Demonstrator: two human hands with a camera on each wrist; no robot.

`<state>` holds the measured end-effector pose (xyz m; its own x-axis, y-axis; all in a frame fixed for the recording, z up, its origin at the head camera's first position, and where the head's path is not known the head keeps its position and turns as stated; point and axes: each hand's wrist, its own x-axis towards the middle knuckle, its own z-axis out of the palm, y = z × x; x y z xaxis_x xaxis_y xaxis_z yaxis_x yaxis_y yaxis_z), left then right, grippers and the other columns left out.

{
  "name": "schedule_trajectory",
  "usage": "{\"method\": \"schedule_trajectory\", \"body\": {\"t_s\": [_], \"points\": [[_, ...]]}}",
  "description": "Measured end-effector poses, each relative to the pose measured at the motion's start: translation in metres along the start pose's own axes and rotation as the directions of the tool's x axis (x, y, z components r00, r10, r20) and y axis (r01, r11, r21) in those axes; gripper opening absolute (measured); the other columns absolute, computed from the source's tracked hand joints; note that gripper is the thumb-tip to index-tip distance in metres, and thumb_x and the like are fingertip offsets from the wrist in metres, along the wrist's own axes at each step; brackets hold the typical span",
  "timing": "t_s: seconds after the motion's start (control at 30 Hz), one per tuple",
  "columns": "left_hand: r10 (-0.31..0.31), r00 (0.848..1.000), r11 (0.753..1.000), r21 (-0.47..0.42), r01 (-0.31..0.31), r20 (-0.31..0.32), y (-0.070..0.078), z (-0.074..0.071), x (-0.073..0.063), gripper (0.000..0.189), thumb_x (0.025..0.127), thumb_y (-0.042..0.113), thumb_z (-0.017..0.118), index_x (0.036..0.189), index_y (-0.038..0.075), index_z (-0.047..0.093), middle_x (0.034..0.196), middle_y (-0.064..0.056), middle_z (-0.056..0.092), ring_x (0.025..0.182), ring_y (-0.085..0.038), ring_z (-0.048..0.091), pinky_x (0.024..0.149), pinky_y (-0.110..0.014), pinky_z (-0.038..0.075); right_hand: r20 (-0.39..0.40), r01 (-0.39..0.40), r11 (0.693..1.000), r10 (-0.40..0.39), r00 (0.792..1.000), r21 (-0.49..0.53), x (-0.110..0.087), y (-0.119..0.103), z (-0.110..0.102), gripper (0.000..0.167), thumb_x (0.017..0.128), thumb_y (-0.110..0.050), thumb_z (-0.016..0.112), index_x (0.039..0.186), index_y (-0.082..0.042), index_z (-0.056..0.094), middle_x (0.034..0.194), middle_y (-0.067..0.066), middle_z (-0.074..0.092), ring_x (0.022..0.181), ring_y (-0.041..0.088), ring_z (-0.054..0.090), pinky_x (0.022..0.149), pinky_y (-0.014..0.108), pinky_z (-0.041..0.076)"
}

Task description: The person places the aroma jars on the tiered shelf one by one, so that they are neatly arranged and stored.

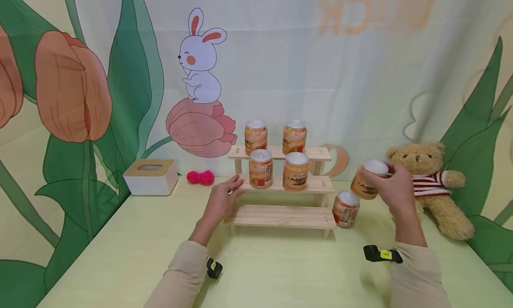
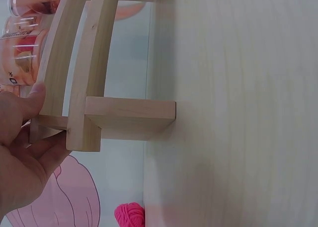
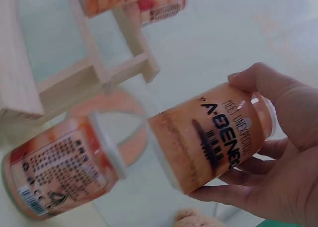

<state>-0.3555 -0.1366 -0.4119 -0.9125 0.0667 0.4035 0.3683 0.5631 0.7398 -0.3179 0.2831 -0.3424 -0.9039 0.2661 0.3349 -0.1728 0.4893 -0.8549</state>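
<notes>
My right hand grips an orange can with a white lid and dark "A-BENBO" lettering, holding it off the table. In the right wrist view the thumb and fingers wrap round the held can. Just below and left of it, another orange can stands on the table beside a three-tier wooden shelf. At the shelf's left side, my left hand holds the end of the middle tier. The left wrist view shows its thumb over the board and fingers underneath.
Two cans stand on the top tier and two more on the middle one. A teddy bear sits at the right. Back left are a tissue box and a pink yarn bundle. A printed curtain hangs behind the table.
</notes>
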Motion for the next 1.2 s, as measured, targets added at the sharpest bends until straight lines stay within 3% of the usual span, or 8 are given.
{"method": "schedule_trajectory", "body": {"t_s": [0.27,0.47,0.67,0.87,1.03,1.2], "points": [[0.003,1.000,1.000,-0.005,-0.003,0.001,-0.002,-0.001,0.001,0.037,0.095,0.017,0.069,0.130,0.004,0.065,0.143,-0.009,0.055,0.131,-0.026,0.053,0.099,-0.038,0.049,0.183,0.111,0.992,-0.098,0.978,-0.060,-0.016,-0.036,-0.005,0.074,0.087,-0.042,0.078,0.132,0.009,0.049,0.118,0.024,0.056,0.092,0.026,0.058,0.066,0.029,0.054],[0.007,1.000,1.000,-0.003,-0.007,-0.002,-0.003,-0.001,0.001,0.038,0.094,0.018,0.069,0.130,0.004,0.065,0.143,-0.010,0.055,0.130,-0.027,0.053,0.097,-0.038,0.050,0.289,0.105,0.993,-0.087,0.953,-0.047,-0.022,-0.048,0.004,0.074,0.086,-0.040,0.079,0.129,0.011,0.047,0.116,0.025,0.055,0.092,0.027,0.058,0.068,0.031,0.054],[0.005,1.000,1.000,-0.010,-0.005,-0.006,-0.004,-0.001,-0.001,0.038,0.094,0.017,0.069,0.129,0.003,0.066,0.142,-0.010,0.056,0.130,-0.027,0.053,0.097,-0.038,0.050,0.362,0.119,0.993,-0.103,0.927,-0.022,-0.026,-0.051,0.023,0.064,0.084,-0.036,0.082,0.121,0.008,0.052,0.109,0.021,0.061,0.089,0.024,0.062,0.069,0.032,0.056],[-0.003,1.000,1.000,-0.010,0.003,-0.002,-0.003,-0.001,-0.001,0.038,0.094,0.018,0.069,0.129,0.004,0.066,0.143,-0.010,0.055,0.131,-0.026,0.052,0.098,-0.038,0.050,0.439,0.140,0.989,-0.150,0.886,0.056,-0.036,-0.061,0.046,0.051,0.082,-0.028,0.085,0.110,0.004,0.057,0.103,0.018,0.063,0.085,0.026,0.061,0.068,0.036,0.056],[-0.014,1.000,1.000,-0.005,0.014,-0.009,-0.002,-0.001,-0.001,0.038,0.094,0.017,0.070,0.129,0.004,0.066,0.142,-0.008,0.056,0.131,-0.025,0.053,0.097,-0.037,0.050,0.486,0.144,0.987,-0.158,0.860,0.066,-0.043,-0.066,0.068,0.053,0.081,-0.028,0.086,0.113,0.006,0.060,0.105,0.017,0.064,0.088,0.026,0.062,0.073,0.035,0.056],[-0.004,1.000,1.000,-0.003,0.004,-0.001,-0.001,0.000,0.001,0.038,0.094,0.017,0.069,0.130,0.004,0.065,0.142,-0.011,0.055,0.131,-0.026,0.052,0.099,-0.038,0.048,0.499,0.145,0.984,-0.177,0.848,0.104,-0.050,-0.064,0.087,0.052,0.079,-0.027,0.088,0.112,0.004,0.061,0.103,0.016,0.066,0.087,0.026,0.064,0.072,0.036,0.056]]}}
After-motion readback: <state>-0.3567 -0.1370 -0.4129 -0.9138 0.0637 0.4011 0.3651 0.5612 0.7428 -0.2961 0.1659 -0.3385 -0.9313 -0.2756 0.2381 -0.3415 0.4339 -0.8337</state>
